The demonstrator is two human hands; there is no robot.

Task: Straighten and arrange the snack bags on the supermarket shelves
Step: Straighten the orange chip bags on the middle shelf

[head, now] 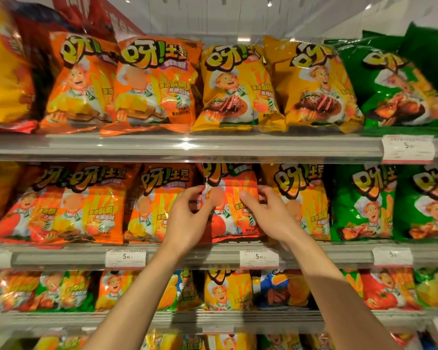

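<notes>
1. On the middle shelf (pixel 213 256), between orange and yellow packs, the red-orange snack bag (pixel 229 210) is standing upright.
2. Both hands are gripping it: left hand (pixel 187 221) fingers curling round its left edge, right hand (pixel 266 213) fingers pinching its right edge.
3. It is looking light, puffy and slippery; holding the side seams seems safest.

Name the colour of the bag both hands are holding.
Red-orange bag, gripped by the left hand and right hand; head view.
</notes>
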